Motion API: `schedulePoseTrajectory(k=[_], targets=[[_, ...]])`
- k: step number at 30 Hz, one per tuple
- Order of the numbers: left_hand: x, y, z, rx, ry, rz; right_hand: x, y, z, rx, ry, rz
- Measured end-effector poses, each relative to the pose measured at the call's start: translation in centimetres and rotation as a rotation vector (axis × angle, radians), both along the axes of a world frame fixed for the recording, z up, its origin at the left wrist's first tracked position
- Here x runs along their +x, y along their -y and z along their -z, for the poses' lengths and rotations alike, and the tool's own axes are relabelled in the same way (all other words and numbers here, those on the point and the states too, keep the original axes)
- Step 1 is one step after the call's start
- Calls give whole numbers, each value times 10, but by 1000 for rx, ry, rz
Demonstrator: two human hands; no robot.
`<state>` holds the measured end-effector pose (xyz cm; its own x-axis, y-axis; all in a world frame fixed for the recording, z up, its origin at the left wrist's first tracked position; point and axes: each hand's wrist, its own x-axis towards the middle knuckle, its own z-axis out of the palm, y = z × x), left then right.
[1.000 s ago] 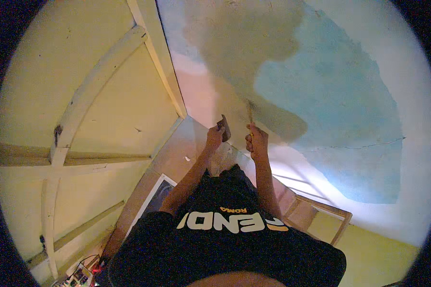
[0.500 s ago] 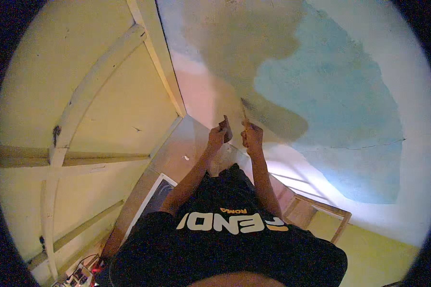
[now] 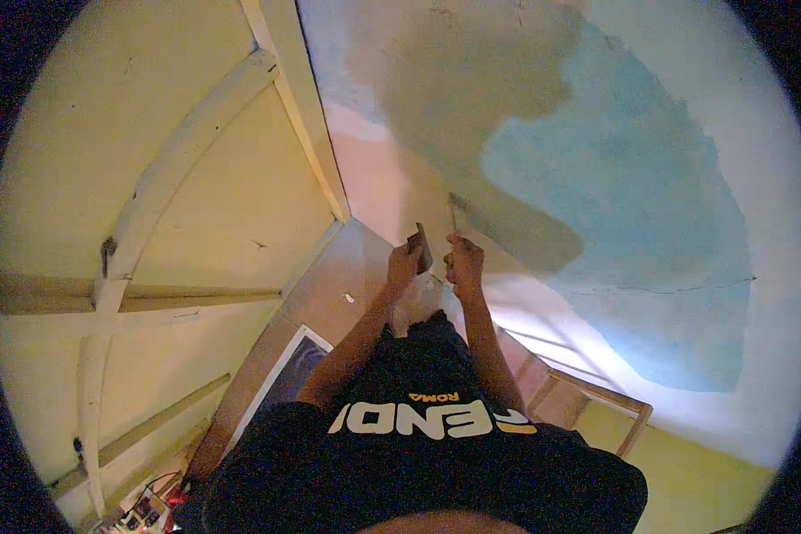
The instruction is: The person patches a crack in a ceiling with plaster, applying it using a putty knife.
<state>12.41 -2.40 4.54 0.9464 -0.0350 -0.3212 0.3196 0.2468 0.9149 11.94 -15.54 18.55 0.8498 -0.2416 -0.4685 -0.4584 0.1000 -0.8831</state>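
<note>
My left hand [image 3: 403, 265] is closed round a small, dark, flat piece [image 3: 423, 249], roughly rectangular and held nearly upright; its kind does not show. Close by on the right, my right hand [image 3: 465, 263] grips a thin stick-like tool [image 3: 453, 215] that points up toward the wall. The tool's far end looks dark and lies over the wall surface; whether it touches cannot be told. Behind both hands spreads a wall [image 3: 365, 173] with pink, brownish and white areas and a large blue-green patch [image 3: 614, 169]. Its brownish area partly surrounds the tool's end.
Yellowish panels with a curved beam [image 3: 165, 156] rise on the left. A white-framed dark panel [image 3: 298, 369] stands below my left arm. At the lower right is a wooden frame [image 3: 636, 418]. Cluttered small items [image 3: 147, 512] lie at the lower left.
Both hands have shifted slightly downward in the picture, still holding the flat piece and the thin tool. The wall view has moved slightly down and right.
</note>
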Motion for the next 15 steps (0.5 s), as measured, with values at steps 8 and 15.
schedulePoseTrajectory(k=[8, 15], targets=[[2, 1, 10, 429, 364, -1, 3, 1, 1, -7, 28, 8], [-1, 3, -41, 217, 103, 99, 0, 0, -6, 54, 9, 67]])
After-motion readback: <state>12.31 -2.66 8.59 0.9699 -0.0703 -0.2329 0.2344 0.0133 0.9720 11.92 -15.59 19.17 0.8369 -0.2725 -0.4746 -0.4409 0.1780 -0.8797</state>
